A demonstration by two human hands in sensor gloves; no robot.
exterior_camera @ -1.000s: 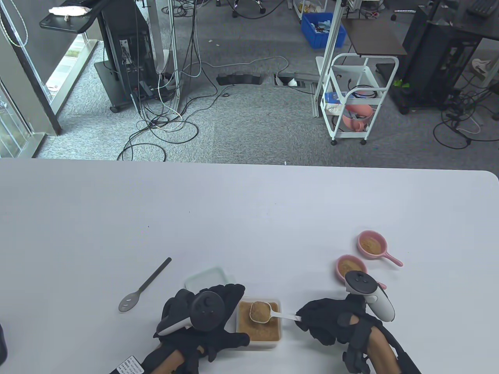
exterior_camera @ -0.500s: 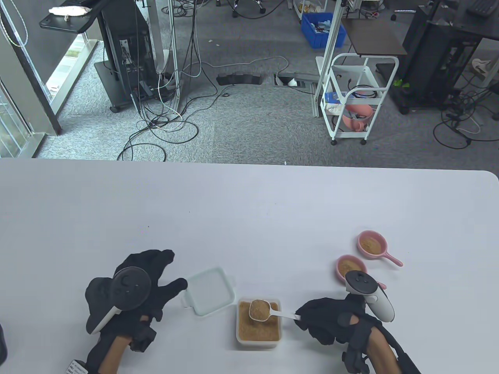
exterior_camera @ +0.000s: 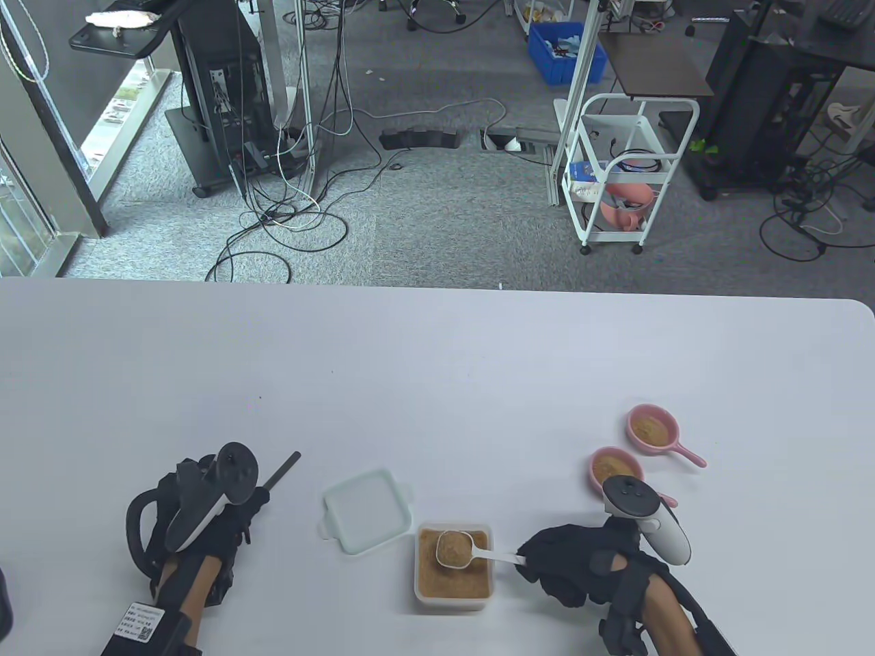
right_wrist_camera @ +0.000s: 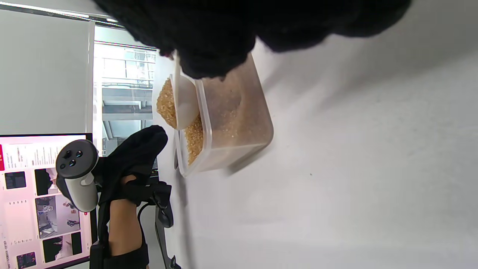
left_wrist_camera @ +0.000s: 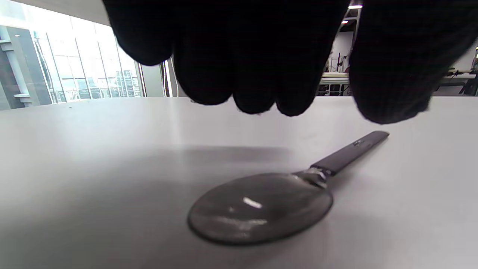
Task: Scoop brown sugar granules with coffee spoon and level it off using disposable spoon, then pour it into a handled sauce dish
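Note:
My right hand (exterior_camera: 530, 562) pinches the handle of the white coffee spoon (exterior_camera: 456, 549). Its bowl is heaped with brown sugar and hangs just above the clear sugar container (exterior_camera: 452, 593). In the right wrist view the spoon (right_wrist_camera: 175, 102) sits over the container (right_wrist_camera: 239, 127). The dark disposable spoon (left_wrist_camera: 261, 207) lies flat on the table at the left, and only its handle (exterior_camera: 284, 471) shows in the table view. My left hand (exterior_camera: 225, 523) hovers over it, fingers (left_wrist_camera: 242, 67) loosely curled and apart from it. Two pink handled sauce dishes (exterior_camera: 653, 429) (exterior_camera: 615, 468) with sugar in them stand right of the container.
The container's white lid (exterior_camera: 366, 509) lies between the dark spoon and the container. The table's (exterior_camera: 437, 369) far and right edges border a floor with cables and a white cart (exterior_camera: 625, 171). A dark object (exterior_camera: 3, 605) sits at the left edge.
My left hand left the container, swung left past the lid and came down over the dark spoon. The right hand kept the heaped spoon almost still above the container.

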